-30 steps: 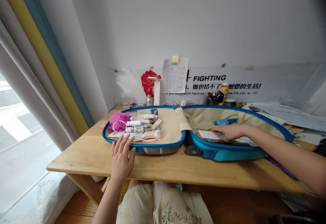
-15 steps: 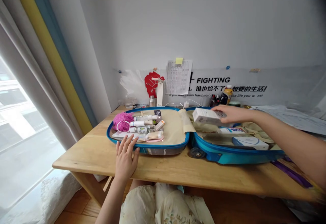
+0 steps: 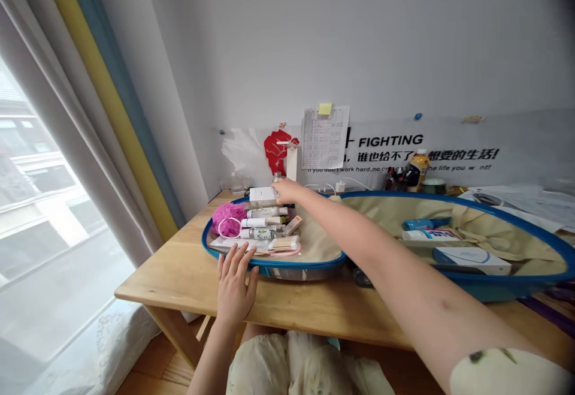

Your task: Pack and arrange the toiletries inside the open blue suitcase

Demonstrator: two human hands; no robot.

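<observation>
My right hand (image 3: 287, 190) gripped a white box (image 3: 263, 196) over the suitcase (image 3: 274, 261)'s far left corner; my left hand (image 3: 235, 284) lay open, flat against its near rim.

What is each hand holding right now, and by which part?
The right hand grips a small white rectangular box by its right end, over the blue suitcase. The left hand holds nothing; it rests flat against the suitcase rim.
</observation>
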